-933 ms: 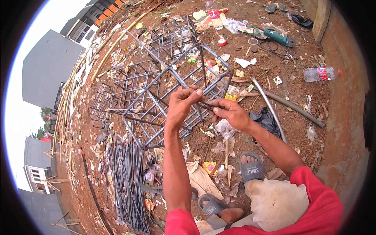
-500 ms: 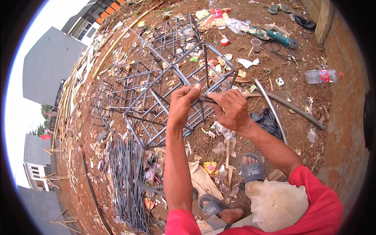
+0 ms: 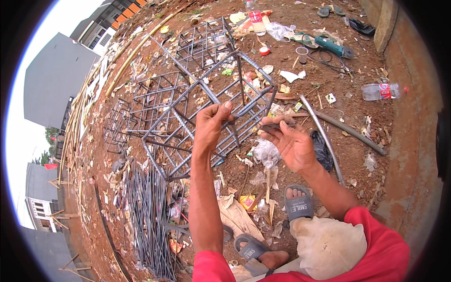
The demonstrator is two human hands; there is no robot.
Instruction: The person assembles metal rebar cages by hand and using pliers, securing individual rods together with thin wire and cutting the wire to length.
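A cage of ribbed steel bars [image 3: 205,87] stands in front of me on the littered soil. My left hand [image 3: 211,124] is closed around a bar at its near side, thumb uppermost. To the right, apart from the cage, my right hand [image 3: 293,145] is half turned with its palm showing. Its thumb and fingers pinch a small, dark, slim piece [image 3: 270,127]; I cannot make out its exact kind.
Loose steel rods [image 3: 150,211] lie in a pile at lower left. Right of the cage are a metal pipe [image 3: 324,141], a plastic bottle [image 3: 376,92] and a green angle grinder [image 3: 333,46] with its cord. A low wall [image 3: 413,117] runs along the right.
My right hand has pulled away from my left, right and slightly down, turning its palm up with the dark piece in its fingers. My left hand stays at the cage bar.
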